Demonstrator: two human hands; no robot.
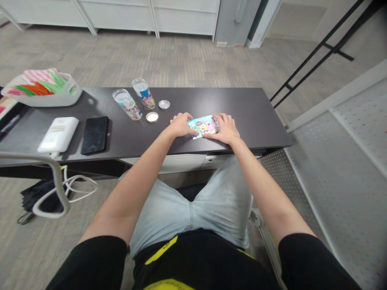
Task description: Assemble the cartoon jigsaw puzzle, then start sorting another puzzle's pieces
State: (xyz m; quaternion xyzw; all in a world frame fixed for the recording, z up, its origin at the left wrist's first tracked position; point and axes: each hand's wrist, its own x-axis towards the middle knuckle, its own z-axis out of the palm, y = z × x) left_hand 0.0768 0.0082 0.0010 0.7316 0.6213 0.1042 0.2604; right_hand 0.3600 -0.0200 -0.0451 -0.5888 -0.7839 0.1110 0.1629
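Note:
A small rectangular card (203, 125) with a bright cartoon print in light blue, yellow and pink lies low over the dark table in front of me. My left hand (181, 124) holds its left end, the thumb along the near edge. At the right end my right hand (224, 128) grips it, the thumb at the near edge and fingers over the far side. Whether the card touches the tabletop, I cannot tell. To the left stand two clear cartoon-printed cups, a nearer one (127, 104) and a farther one (144, 94), beside two round silvery lids (152, 117).
On the table's (242, 108) left side are a black phone (94, 135), a white power bank or adapter (59, 134) and a white basket (45, 100) of colourful cloth-like items. A white cable (79, 187) hangs below. A perforated panel (347, 161) stands at right.

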